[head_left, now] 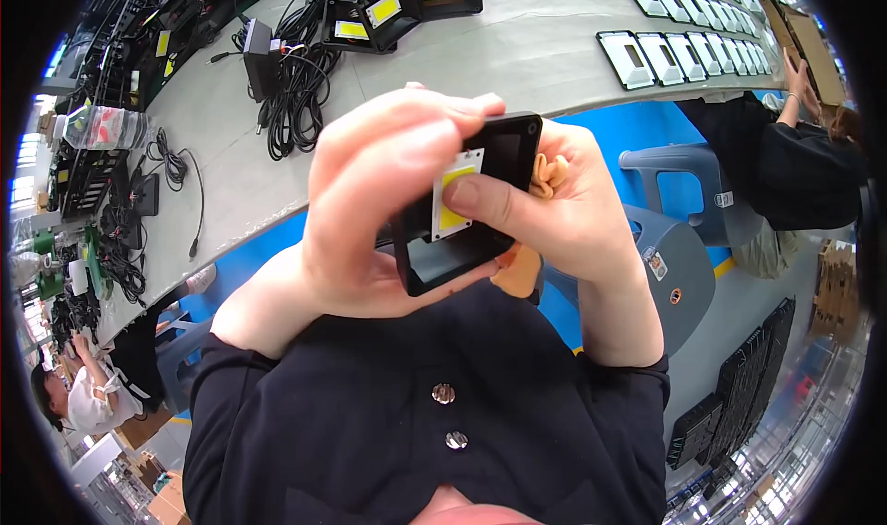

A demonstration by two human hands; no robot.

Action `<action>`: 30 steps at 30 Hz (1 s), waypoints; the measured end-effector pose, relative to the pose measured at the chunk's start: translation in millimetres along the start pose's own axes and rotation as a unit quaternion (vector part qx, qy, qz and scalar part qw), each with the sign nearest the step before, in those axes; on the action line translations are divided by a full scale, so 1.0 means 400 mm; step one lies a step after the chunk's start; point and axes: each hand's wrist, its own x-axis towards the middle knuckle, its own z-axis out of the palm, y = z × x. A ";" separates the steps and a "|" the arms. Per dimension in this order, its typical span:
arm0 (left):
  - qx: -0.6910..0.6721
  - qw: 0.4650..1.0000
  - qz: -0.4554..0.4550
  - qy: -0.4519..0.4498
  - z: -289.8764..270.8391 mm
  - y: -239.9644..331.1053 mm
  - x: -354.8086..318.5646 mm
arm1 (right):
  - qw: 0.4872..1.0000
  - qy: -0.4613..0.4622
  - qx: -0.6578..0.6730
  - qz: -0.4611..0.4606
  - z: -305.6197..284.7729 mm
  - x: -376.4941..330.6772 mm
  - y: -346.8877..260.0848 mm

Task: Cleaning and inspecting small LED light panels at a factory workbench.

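Lamp housing [505, 162] partly behind fingers [407, 160]

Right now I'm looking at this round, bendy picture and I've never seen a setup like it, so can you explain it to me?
There is no machine here: a person works bare-handed. The only picture comes from a wide fisheye camera on their head, looking down, which is why edges curve and their dark shirt fills the bottom.

The left hand and right hand hold a black housing, tilted, with a yellow panel inside; the right thumb lies over that panel.

On the grey table beyond are bundled black cables, similar housings and rows of white and grey rectangular pieces. Other people show at the far right and lower left.
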 end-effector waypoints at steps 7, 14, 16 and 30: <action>0.050 0.998 0.033 -0.014 0.000 0.001 -0.010 | 1.000 -0.006 0.015 0.014 -0.007 0.014 -0.001; 0.037 0.999 0.007 0.001 0.016 -0.012 -0.019 | 0.999 -0.036 0.016 0.005 -0.018 0.020 0.027; 0.037 0.999 0.002 -0.001 0.013 -0.018 -0.026 | 0.998 -0.025 -0.004 0.050 -0.017 0.022 0.027; -0.042 0.996 -0.076 0.008 -0.005 -0.019 -0.036 | 1.000 0.008 0.009 0.001 -0.001 0.007 0.032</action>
